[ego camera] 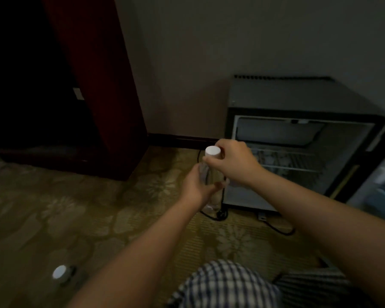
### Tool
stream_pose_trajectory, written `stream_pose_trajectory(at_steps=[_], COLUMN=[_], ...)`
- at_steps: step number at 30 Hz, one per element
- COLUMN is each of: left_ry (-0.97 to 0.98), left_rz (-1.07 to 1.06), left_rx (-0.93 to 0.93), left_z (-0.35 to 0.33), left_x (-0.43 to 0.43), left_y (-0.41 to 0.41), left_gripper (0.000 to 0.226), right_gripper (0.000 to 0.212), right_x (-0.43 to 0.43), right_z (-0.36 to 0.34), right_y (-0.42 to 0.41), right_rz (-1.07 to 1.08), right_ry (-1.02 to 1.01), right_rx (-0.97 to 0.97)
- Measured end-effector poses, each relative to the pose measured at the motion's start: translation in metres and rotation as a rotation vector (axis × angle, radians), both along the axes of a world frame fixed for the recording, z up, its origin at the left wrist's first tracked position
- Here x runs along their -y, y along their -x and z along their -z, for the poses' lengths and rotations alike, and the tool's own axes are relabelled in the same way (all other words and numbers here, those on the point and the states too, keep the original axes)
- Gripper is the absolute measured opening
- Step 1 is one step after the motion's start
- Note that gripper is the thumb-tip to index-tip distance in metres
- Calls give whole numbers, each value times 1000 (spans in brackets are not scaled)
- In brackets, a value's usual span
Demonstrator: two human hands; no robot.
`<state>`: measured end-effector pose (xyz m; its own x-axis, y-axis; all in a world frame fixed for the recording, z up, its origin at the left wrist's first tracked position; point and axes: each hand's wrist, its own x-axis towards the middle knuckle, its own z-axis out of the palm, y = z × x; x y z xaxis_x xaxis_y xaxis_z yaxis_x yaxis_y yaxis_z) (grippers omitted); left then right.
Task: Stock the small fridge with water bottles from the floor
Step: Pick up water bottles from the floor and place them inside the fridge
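A clear water bottle (210,172) with a white cap is held upright in the air just left of the small fridge (282,94). My left hand (197,185) wraps its lower body. My right hand (233,161) grips its neck right under the cap. The fridge stands against the wall with its door (378,172) swung open to the right. Inside, a wire shelf (287,161) crosses the middle, with pale shapes on it that I cannot make out. Another bottle (61,273) with a white cap stands on the carpet at the lower left.
A dark red wooden cabinet (102,85) stands to the left of the fridge, with dark space beside it. A black power cord (276,227) trails over the patterned carpet in front of the fridge. My knees in checked fabric (227,285) fill the bottom edge.
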<state>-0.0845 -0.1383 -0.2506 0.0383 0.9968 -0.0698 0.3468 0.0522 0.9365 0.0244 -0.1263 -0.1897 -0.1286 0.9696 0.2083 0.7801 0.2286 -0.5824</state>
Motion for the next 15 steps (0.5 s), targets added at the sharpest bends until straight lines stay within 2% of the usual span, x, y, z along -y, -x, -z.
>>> stream_pose_trajectory(at_steps=[5, 7, 11, 13, 15], left_ry=[26, 7, -72, 2, 125], left_rz=[87, 153, 259, 313, 348], left_rx=[23, -2, -143, -148, -119], left_z=[-28, -32, -31, -28, -25], left_x=[-3, -3, -1, -3, -4], left_y=[-52, -71, -106, -123, -137], left_gripper=[59, 57, 59, 67, 76], right_gripper=[23, 25, 22, 23, 21], right_x=[12, 14, 18, 22, 24], right_z=[-16, -17, -19, -20, -15], right_y=[-56, -81, -128, -147, -161], right_rz=[57, 80, 20, 24, 49], right_ry=[-65, -33, 287, 413, 432], right_rx=[-98, -151, -228, -229, -241])
